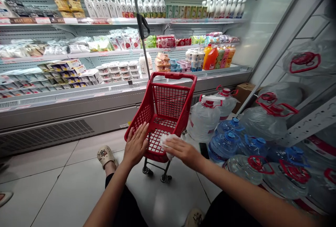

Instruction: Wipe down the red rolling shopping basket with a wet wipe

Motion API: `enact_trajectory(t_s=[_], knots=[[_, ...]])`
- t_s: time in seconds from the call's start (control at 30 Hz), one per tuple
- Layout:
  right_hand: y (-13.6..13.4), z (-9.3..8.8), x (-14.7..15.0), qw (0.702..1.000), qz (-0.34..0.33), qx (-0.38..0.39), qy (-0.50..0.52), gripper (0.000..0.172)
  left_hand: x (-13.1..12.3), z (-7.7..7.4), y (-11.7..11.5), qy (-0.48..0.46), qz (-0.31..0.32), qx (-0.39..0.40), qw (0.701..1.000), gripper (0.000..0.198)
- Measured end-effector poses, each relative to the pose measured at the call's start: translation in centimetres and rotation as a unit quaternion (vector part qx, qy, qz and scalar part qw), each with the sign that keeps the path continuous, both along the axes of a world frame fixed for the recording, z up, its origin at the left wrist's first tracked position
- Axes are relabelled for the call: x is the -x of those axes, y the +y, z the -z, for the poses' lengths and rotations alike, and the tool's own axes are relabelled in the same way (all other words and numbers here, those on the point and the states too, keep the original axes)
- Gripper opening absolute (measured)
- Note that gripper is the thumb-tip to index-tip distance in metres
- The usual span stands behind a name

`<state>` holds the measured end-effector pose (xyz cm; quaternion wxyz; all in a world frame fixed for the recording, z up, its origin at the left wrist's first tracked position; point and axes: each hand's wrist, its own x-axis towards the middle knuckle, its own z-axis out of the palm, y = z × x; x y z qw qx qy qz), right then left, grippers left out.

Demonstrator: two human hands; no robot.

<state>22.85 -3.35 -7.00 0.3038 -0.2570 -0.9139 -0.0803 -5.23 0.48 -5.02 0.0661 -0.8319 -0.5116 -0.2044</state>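
A small red plastic shopping cart (172, 123) on dark metal legs with casters stands in front of me. My left hand (136, 144) lies flat on the cart's near left rim, fingers stretched out and together, with nothing held. In my right hand (180, 148) is a crumpled white cloth (166, 142), pressed against the near right corner of the basket. The fingers lie over the cloth and hide part of it. Through the basket's grid the pale floor shows.
An open refrigerated display (115, 96) with bottles, cups and packs runs along the back. Large water bottles (204, 116) crowd the floor at right. A dark phone (203, 150) lies beside blue-capped jugs (226, 146). My shoe (106, 155) rests left of the cart.
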Motion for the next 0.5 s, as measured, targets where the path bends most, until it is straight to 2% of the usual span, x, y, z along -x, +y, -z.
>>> enact_trajectory(t_s=[0.1,0.2,0.27,0.37,0.43,0.5], knots=[[0.1,-0.2,1.9,0.999,-0.031,-0.003,-0.023,0.045,-2.2,0.4,-0.4,-0.040,-0.007,0.000,0.999,0.063],[3.0,-0.4,1.3,0.998,-0.048,-0.016,-0.036,0.045,-4.2,0.7,-1.4,-0.043,0.027,0.003,0.999,0.070],[5.9,-0.8,-0.3,1.000,-0.007,-0.013,-0.026,0.049,-4.6,0.8,-1.8,-0.044,0.026,0.007,0.999,0.077],[9.9,-1.5,-3.2,0.996,0.094,-0.002,0.000,0.052,-4.0,0.6,-1.6,-0.041,0.029,0.020,0.999,0.084],[11.1,-1.7,-4.2,0.991,0.132,-0.002,0.010,0.050,-3.5,0.5,-1.2,-0.033,0.042,0.027,0.998,0.084],[10.6,-1.6,-3.8,0.990,0.138,-0.011,0.015,0.049,-3.1,0.3,-0.8,-0.029,0.047,0.029,0.998,0.084]])
